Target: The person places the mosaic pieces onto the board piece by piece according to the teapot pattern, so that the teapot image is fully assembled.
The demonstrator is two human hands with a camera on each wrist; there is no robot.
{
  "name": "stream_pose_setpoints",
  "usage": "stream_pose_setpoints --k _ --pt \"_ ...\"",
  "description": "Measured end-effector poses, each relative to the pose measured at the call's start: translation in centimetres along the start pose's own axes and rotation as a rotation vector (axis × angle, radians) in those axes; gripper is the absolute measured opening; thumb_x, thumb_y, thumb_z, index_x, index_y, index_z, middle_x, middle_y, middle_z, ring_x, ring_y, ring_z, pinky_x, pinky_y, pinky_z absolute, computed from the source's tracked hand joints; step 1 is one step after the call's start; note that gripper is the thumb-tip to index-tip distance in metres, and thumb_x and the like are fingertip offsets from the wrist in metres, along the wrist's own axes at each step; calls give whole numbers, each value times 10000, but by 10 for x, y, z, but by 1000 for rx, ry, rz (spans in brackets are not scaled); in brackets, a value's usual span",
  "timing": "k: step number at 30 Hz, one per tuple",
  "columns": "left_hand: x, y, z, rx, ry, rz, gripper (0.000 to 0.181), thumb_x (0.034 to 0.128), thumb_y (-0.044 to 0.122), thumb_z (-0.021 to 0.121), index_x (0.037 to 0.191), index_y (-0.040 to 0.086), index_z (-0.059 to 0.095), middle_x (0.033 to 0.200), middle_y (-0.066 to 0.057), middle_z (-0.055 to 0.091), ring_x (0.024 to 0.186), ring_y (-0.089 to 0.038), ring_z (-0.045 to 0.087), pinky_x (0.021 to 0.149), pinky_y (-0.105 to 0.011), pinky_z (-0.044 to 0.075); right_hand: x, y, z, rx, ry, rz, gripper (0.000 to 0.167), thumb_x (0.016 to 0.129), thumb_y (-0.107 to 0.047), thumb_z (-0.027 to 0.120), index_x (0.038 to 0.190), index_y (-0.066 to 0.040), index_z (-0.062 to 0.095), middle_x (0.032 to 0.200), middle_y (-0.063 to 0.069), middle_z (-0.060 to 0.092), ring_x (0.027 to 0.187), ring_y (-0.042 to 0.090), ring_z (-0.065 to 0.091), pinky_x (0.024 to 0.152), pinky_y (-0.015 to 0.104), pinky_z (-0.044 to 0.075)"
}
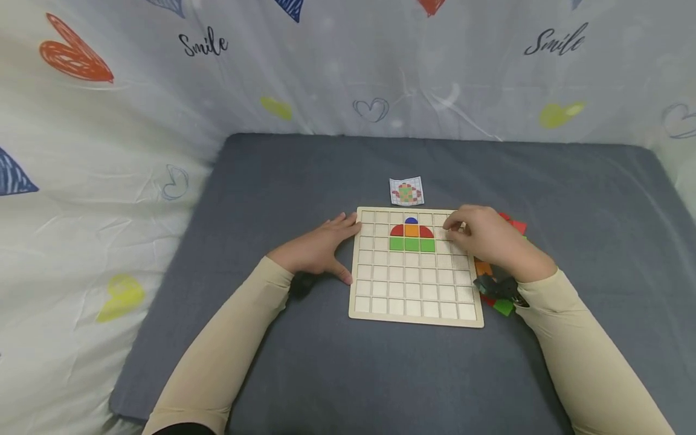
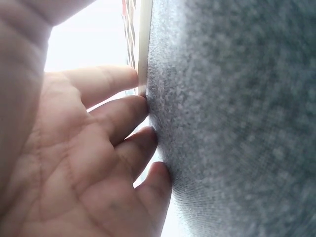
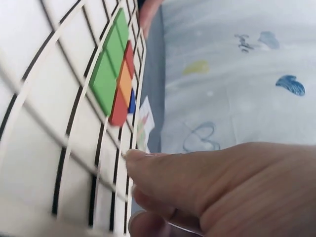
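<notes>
Across the grey bench [image 1: 380, 377] lies the board [image 1: 412, 291], left hand [image 1: 321, 246] spread against its nine-o'clock edge, right hand [image 1: 481, 237] (curled, any pinch impossible to tell) over its two-o'clock side, nearer the coloured tiles [image 1: 411, 231] at its nine o'clock.

Left hand [image 1: 321, 246] spreads its fingers [image 1: 345, 231], thumb [image 1: 341, 271] apart; right hand [image 1: 484, 237] curls its fingers; both forearms [image 1: 231, 338] slant inward from below
</notes>
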State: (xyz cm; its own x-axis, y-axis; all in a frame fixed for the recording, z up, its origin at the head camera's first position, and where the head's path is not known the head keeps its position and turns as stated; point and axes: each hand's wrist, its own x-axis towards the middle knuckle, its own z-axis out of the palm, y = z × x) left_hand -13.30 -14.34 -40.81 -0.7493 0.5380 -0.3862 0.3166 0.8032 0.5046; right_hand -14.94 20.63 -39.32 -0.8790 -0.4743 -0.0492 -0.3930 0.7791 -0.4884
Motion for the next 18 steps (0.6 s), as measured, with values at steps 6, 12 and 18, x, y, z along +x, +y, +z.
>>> stream_pose_setpoints --k 6,12,18 --pt "2 -1 0 -4 -3 4 1242 750 413 954 1690 121 197 1773 -35 15 1634 -239 -51 1325 -420 42 -11 20 -6 -19 43 35 142 984 -100 731 1101 -32 776 1074 119 705 857 251 602 738 419 498" --pt "3 -3 2 -7 -6 6 1250 746 430 949 1693 134 188 1774 -27 9 1634 -234 -56 1325 -421 41 -13 34 -9 -17 53 73 232 1000 -106 727 1203 4 752 1167 187 667 850 270 574 678 397 484" --pt "3 -3 3 -10 0 5 1248 747 436 946 1694 147 188 1774 -11 12 1634 -224 -57 1325 -419 50 -11 43 -8 -50 31 102 343 1022 -132 707 1310 54 694 1239 262 614 870 306 579 711 451 485"
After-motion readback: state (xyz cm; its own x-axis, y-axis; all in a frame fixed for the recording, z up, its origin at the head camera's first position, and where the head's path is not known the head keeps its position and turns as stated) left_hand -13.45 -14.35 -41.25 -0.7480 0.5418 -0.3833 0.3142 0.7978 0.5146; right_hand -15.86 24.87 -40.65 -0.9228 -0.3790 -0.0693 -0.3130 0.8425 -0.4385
